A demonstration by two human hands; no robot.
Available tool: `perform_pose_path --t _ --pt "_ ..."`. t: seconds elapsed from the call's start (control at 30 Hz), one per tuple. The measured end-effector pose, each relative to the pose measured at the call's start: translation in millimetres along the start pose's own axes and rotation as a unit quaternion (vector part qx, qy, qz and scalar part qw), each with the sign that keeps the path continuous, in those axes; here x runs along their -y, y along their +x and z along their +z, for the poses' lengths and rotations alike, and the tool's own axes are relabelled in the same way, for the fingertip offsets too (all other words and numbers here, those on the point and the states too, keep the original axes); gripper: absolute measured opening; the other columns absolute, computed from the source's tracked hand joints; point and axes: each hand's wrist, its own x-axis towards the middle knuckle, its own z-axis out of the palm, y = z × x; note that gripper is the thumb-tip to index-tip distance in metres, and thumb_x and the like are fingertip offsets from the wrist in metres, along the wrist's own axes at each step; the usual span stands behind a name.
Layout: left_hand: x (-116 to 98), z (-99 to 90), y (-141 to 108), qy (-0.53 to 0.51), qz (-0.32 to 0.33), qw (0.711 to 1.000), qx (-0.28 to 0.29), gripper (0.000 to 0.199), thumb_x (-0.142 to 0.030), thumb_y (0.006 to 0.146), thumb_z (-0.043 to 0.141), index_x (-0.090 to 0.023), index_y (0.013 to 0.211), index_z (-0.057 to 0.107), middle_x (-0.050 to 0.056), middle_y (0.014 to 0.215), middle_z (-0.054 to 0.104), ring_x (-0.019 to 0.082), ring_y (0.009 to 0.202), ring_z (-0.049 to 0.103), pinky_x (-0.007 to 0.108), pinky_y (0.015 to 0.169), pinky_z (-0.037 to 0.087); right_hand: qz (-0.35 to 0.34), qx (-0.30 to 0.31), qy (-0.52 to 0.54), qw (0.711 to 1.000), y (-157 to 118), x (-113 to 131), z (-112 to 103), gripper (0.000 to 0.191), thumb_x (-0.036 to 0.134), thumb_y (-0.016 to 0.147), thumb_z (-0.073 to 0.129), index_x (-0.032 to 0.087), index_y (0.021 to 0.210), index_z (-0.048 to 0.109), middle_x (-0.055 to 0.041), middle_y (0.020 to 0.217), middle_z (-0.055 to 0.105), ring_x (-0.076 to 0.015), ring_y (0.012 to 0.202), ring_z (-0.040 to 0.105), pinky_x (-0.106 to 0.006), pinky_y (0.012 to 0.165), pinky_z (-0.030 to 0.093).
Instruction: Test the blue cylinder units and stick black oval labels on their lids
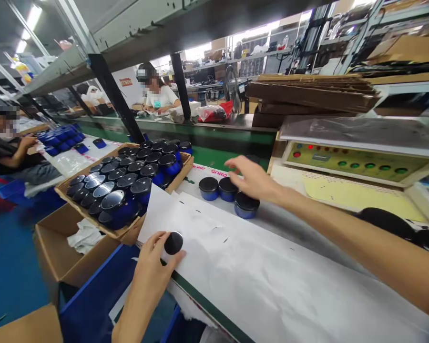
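Observation:
At the near edge of the white paper sheet point(243, 267), my left hand point(152, 262) pinches a shiny black disc point(173, 243) between thumb and fingers. My right hand point(252, 178) reaches over a small group of blue tubs with black tops, its fingers apart and nothing visible in them. Of these, one blue tub point(209, 188) stands at the left, another blue tub point(228, 189) beside it, and the nearest blue tub point(246, 205) sits just below my right palm. Part of the group is hidden by that hand.
A shallow cardboard tray point(132, 233) full of similar blue tubs stands at the left, above an open cardboard box point(53, 252). At the right is a control box point(346, 159) with lights and green knobs. A co-worker point(159, 95) sits across the bench; another person is far left.

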Motion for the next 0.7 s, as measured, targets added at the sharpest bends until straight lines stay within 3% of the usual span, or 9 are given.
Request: perform_pose_path --t 0.1,0.2,0.3,0.4,0.57,0.7 --pt "1.0 0.1 4.6 0.053 0.057 0.996 0.033 0.034 -0.041 0.081 0.058 -0.020 0.108 0.064 0.007 0.110 0.064 0.026 0.099 0.062 0.038 0.083 0.053 -0.175 0.099 0.041 0.979 -40.1 49.9 16.6 0.024 0.023 0.088 0.046 0.018 0.105 0.062 -0.0070 0.107 0.064 -0.0185 0.100 0.057 -0.029 0.090 0.046" --pt "-5.5 -6.1 9.9 0.112 0.141 0.983 0.037 0.027 -0.034 0.084 0.056 -0.020 0.105 0.064 0.007 0.101 0.069 0.023 0.088 0.067 0.032 0.074 0.054 -0.280 0.156 0.051 0.946 -74.6 73.3 41.7 0.036 0.030 0.089 0.048 0.012 0.118 0.058 -0.0118 0.124 0.059 -0.0238 0.116 0.051 -0.035 0.101 0.040" --pt "-9.9 -13.6 13.5 0.154 0.236 0.959 0.003 0.019 -0.028 0.085 0.054 -0.017 0.097 0.064 0.008 0.093 0.072 0.022 0.076 0.069 0.030 0.065 0.054 -0.278 0.170 0.063 0.943 -89.9 71.6 58.2 0.045 0.031 0.093 0.043 0.007 0.130 0.049 -0.0158 0.137 0.048 -0.0277 0.130 0.038 -0.041 0.109 0.031" --pt "-13.2 -17.2 13.9 0.163 0.278 0.947 -0.017 0.016 -0.025 0.085 0.050 -0.016 0.089 0.063 0.005 0.083 0.073 0.018 0.061 0.068 0.025 0.053 0.049 -0.264 0.176 0.105 0.942 -90.7 65.8 62.1 0.045 0.028 0.092 0.043 0.007 0.131 0.048 -0.0164 0.139 0.046 -0.0274 0.132 0.035 -0.042 0.111 0.028" --pt "-11.4 -17.3 15.5 0.167 0.284 0.944 -0.028 0.021 -0.017 0.085 0.043 -0.018 0.076 0.062 0.000 0.065 0.069 0.013 0.050 0.064 0.020 0.045 0.041 -0.260 0.180 0.147 0.937 -89.2 66.9 62.0 0.045 0.025 0.091 0.046 0.006 0.131 0.049 -0.0188 0.138 0.046 -0.0282 0.133 0.034 -0.043 0.111 0.025" --pt "5.4 -28.7 24.5 0.183 0.231 0.953 -0.074 0.021 -0.017 0.085 0.044 -0.018 0.074 0.061 -0.002 0.055 0.063 0.011 0.047 0.061 0.019 0.047 0.039 -0.240 0.185 0.200 0.932 -91.1 65.2 63.9 0.044 0.024 0.090 0.046 0.006 0.130 0.050 -0.0201 0.139 0.045 -0.0299 0.134 0.033 -0.047 0.111 0.023"
